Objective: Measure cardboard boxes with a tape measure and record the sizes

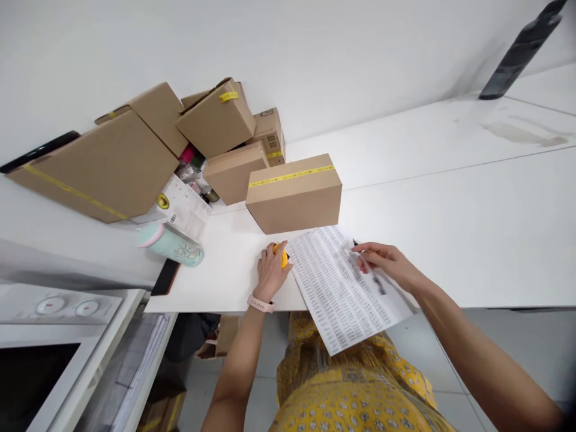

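My left hand [271, 270] rests on the white table with its fingers curled round a yellow tape measure [284, 259], partly covered by the fingers. My right hand [382, 259] is closed on a slim pen [356, 243] with dark ends, blurred by motion. Under that hand lies a sheet of paper [335, 294] printed with dense columns; its lower corner hangs over the table's front edge. Just beyond the sheet stands a closed cardboard box [294, 207] with a yellow tape strip along its top, apart from both hands.
Several more cardboard boxes [218, 123] are stacked at the back left against the wall. A mint tumbler [173, 245] lies tilted near a dark flat object [165, 278] at the left edge. A dark bottle [517, 57] stands far right. A white microwave [54, 312] is at lower left.
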A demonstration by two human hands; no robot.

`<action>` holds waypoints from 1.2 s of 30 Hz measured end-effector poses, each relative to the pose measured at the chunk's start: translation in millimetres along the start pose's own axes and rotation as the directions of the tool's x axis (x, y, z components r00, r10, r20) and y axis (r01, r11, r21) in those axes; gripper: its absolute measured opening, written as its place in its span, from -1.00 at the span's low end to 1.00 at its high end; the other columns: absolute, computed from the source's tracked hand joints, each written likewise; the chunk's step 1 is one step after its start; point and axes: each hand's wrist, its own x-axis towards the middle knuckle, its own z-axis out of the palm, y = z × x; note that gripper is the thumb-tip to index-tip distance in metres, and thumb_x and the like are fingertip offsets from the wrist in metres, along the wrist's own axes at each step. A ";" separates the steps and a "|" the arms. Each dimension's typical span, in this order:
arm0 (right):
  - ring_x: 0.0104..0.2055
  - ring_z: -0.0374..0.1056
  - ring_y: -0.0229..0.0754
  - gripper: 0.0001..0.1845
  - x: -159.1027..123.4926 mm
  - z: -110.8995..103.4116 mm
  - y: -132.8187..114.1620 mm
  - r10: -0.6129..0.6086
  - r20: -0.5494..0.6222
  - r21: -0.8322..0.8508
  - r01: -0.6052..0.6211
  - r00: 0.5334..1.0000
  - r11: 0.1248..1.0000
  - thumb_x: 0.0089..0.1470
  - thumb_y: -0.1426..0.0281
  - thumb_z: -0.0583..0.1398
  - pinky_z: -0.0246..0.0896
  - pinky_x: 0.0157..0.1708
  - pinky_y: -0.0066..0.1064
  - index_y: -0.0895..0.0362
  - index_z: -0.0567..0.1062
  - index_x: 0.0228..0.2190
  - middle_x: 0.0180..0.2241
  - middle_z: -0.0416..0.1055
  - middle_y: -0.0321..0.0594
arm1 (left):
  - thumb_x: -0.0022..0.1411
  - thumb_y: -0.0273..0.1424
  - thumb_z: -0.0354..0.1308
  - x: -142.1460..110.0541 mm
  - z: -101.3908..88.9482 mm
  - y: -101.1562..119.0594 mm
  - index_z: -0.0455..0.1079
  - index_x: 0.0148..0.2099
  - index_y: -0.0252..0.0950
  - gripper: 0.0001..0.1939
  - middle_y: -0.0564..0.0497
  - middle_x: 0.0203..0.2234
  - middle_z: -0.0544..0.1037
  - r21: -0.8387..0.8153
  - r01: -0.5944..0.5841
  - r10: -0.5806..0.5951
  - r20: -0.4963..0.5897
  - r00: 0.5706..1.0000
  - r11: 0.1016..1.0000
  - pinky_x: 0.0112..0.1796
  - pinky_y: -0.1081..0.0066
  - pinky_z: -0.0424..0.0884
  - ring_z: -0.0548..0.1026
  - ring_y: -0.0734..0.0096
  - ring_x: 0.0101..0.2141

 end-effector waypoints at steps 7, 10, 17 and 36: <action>-0.11 0.50 0.03 -0.54 -31.8 -24.4 3.3 -0.070 -0.108 0.303 0.100 0.992 0.948 -0.02 0.11 0.39 0.38 -0.08 -0.11 0.05 0.51 -0.13 -0.21 0.59 -0.07 | 0.33 -0.42 0.10 3.1 -4.9 3.8 0.16 0.36 -0.20 -0.43 -0.26 0.38 0.04 0.049 0.007 -0.007 0.006 1.000 0.999 0.24 -0.23 -0.03 -0.03 -0.18 0.36; -0.35 0.44 -0.10 -0.61 -26.3 -16.8 13.5 -0.098 -0.238 0.189 0.145 0.966 0.971 0.10 -0.01 0.27 0.36 -0.23 -0.22 0.05 0.42 -0.41 -0.49 0.49 -0.21 | 0.37 -0.31 0.08 -13.8 -0.6 40.5 0.10 0.37 -0.43 -0.39 -0.38 0.39 0.00 0.021 -0.072 0.073 -0.032 0.997 0.997 0.32 -0.16 -0.20 -0.11 -0.13 0.40; -0.16 0.50 -0.02 -0.36 -3.9 4.1 18.0 0.002 -0.129 0.377 0.047 0.992 0.925 0.06 -0.21 0.16 0.39 -0.12 -0.15 0.02 0.50 -0.09 -0.26 0.57 -0.10 | 0.22 0.21 0.04 -72.2 35.4 129.0 -0.31 0.47 -0.49 0.13 -0.35 0.44 -0.24 -0.241 -0.566 0.608 0.158 0.778 0.788 0.32 -0.21 -0.27 -0.38 -0.06 0.41; -0.53 0.19 -0.23 -0.62 -10.9 36.5 34.9 -0.081 -0.350 -0.042 0.071 0.933 0.997 0.07 0.03 0.29 0.13 -0.51 -0.36 0.04 0.35 -0.44 -0.56 0.32 -0.33 | 0.45 -0.07 -0.09 -62.4 41.0 104.6 0.12 0.37 -0.23 -0.43 -0.11 0.39 0.12 -0.275 -0.490 0.533 0.107 0.839 0.827 0.33 -0.20 -0.18 -0.04 0.09 0.39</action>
